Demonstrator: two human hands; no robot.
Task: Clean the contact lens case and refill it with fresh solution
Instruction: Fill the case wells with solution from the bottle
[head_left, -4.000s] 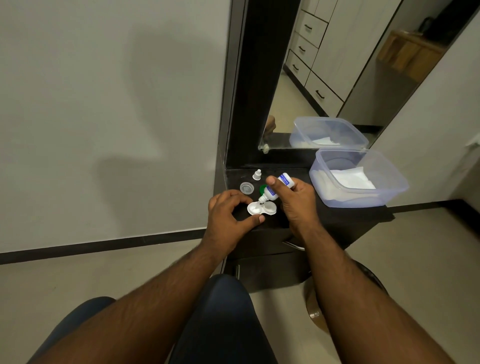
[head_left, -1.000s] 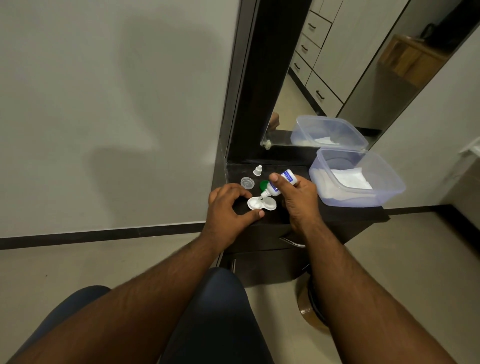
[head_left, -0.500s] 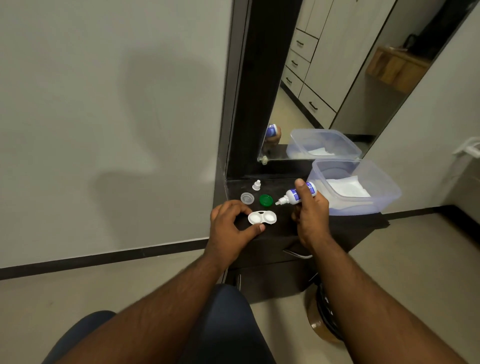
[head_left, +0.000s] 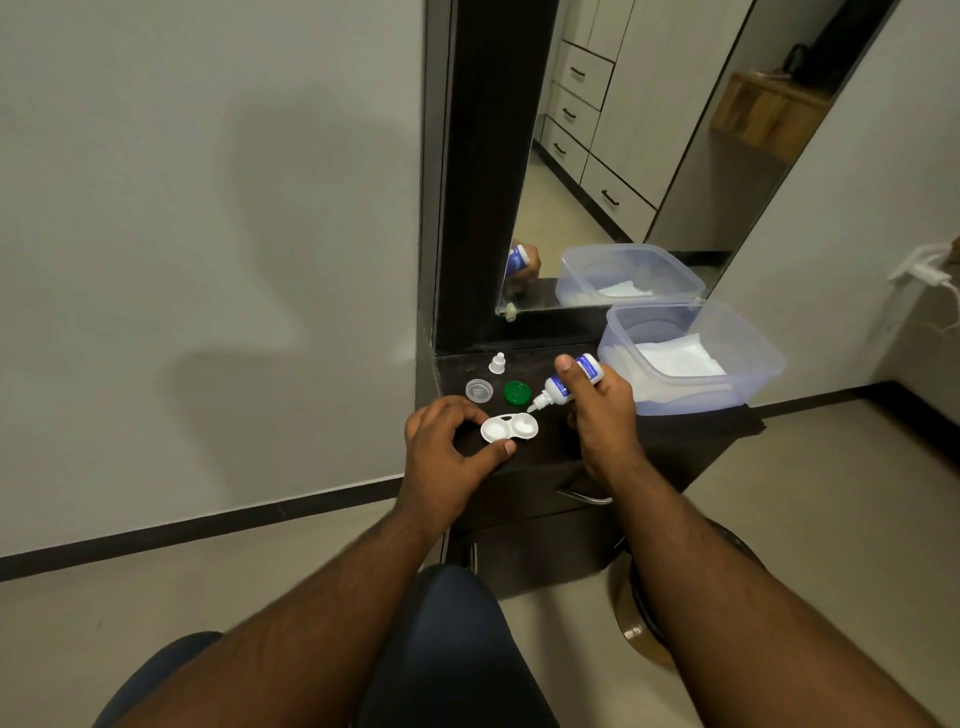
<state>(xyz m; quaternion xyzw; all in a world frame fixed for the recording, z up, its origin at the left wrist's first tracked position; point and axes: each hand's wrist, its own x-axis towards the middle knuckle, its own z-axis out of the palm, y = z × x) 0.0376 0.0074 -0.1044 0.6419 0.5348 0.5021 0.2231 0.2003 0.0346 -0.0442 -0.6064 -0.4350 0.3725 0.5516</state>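
Observation:
A white contact lens case (head_left: 509, 427) with two open wells lies on the dark cabinet top (head_left: 550, 364). My left hand (head_left: 449, 452) curls round its left end, thumb tip touching the front rim. My right hand (head_left: 597, 410) grips a small white solution bottle (head_left: 569, 384) with a blue label, tilted so that its nozzle points down-left just above the case's right well. A green cap (head_left: 517, 392), a clear cap (head_left: 479, 389) and a small white bottle cap (head_left: 497, 362) rest behind the case.
A clear plastic tub (head_left: 748, 384) holding white tissue stands at the right of the cabinet top. A mirror (head_left: 649, 156) rises behind it. The grey wall is to the left, and my knee (head_left: 457, 649) is below the cabinet's front edge.
My right hand brought the bottle back down-left, so its nozzle now sits over the case's right well. The left hand stays on the case.

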